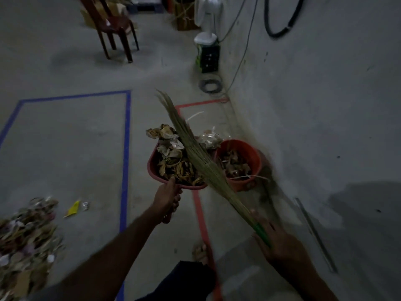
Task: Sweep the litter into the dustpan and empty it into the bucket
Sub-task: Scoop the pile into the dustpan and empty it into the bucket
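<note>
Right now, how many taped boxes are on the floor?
2: a blue box left of the dustpan, a red box around the bucket. Both run out of view.

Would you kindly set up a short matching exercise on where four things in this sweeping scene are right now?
Things:
1. dustpan
2. broom
3. bucket
4. chair

Places:
A. far across the floor, at the top of the view
B. on the floor by the wall
C. gripped by the left hand, full of litter
D. held in the right hand, lying across the litter

Pairs: 1-C, 2-D, 3-B, 4-A
</note>
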`<state>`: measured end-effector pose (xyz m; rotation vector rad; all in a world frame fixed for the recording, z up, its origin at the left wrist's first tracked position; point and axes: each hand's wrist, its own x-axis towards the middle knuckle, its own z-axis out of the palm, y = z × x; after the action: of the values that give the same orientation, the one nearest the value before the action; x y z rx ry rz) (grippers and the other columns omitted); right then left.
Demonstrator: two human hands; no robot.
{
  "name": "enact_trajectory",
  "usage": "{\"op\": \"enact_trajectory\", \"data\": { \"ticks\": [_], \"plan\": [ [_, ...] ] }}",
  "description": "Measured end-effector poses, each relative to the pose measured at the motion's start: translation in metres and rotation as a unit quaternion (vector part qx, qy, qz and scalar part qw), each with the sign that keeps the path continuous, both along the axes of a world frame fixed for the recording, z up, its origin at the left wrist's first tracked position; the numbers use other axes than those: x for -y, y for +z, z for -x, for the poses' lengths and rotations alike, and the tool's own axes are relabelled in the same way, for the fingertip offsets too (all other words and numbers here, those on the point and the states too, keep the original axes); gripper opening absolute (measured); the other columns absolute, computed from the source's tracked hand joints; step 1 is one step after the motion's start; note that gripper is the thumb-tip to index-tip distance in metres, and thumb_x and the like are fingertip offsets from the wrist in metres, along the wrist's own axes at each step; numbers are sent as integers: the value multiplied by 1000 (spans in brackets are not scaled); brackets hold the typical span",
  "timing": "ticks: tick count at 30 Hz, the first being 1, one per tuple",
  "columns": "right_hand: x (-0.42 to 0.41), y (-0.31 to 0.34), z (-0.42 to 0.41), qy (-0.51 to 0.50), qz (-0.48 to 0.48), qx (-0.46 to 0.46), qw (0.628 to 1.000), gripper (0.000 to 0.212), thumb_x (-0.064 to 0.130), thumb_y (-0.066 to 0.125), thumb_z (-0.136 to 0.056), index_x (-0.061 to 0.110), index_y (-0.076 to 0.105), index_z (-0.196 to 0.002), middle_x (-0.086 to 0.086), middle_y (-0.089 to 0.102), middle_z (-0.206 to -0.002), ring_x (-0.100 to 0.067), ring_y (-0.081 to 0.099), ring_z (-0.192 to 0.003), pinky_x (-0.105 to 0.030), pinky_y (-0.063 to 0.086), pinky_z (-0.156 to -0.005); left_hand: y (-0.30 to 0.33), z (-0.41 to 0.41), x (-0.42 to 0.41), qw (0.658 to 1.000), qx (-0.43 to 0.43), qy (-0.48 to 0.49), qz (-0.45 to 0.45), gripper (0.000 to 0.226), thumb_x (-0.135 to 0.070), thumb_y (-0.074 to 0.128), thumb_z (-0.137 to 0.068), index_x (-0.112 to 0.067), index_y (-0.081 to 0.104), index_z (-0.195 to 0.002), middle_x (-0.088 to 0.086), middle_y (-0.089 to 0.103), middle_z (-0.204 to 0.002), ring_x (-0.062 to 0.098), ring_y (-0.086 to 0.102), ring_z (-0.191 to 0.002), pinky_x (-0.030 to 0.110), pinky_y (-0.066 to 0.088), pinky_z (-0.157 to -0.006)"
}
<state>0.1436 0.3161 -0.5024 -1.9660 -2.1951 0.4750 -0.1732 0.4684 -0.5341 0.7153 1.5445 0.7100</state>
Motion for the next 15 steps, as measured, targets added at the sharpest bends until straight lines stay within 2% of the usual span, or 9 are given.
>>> {"op": "enact_trajectory", "data": {
  "ticks": [2, 5, 9, 12, 15],
  "plan": [
    [-11, -7, -26, 4, 29, 18, 999, 72, 49, 49, -93, 46, 14, -157, 0, 63, -99, -19, 58, -64, -34, 49, -47, -7, -29, -20, 1000, 5, -11, 6, 57, -46, 34, -106, 1, 56, -85, 3, 40, -50, 14, 30, -37, 21, 23, -45],
    [-25, -10, -62, -28, 65, 20, 997, 83, 44, 60, -91, 51, 8, -155, 3, 60, -107, -17, 61, -69, -32, 51, -48, -14, -68, -42, 999, -7, -27, 20, 57, -47, 35, -106, -1, 56, -81, 2, 41, -48, 15, 30, -38, 22, 24, -45],
    [-44, -9, -98, -36, 75, -8, 996, 83, 42, 66, -92, 53, 13, -154, 6, 58, -105, -11, 58, -60, -26, 48, -43, -21, -111, -64, 999, -3, -28, 43, 56, -46, 34, -106, -2, 55, -80, 3, 40, -49, 13, 30, -36, 19, 23, -42],
    [-65, -17, -127, -39, 92, -39, 994, 80, 42, 66, -92, 55, 15, -152, 8, 59, -110, -13, 62, -63, -28, 51, -47, -31, -137, -80, 998, -4, -29, 54, 57, -47, 35, -106, -1, 56, -81, 2, 41, -48, 12, 32, -34, 18, 25, -40],
    [-88, -28, -155, -29, 105, -35, 993, 78, 44, 62, -93, 59, 10, -150, 11, 60, -108, -8, 60, -68, -17, 44, -49, -42, -164, -97, 997, -22, -32, 65, 57, -47, 34, -106, -1, 57, -81, 2, 42, -48, 13, 34, -35, 19, 27, -39]
  ]
}}
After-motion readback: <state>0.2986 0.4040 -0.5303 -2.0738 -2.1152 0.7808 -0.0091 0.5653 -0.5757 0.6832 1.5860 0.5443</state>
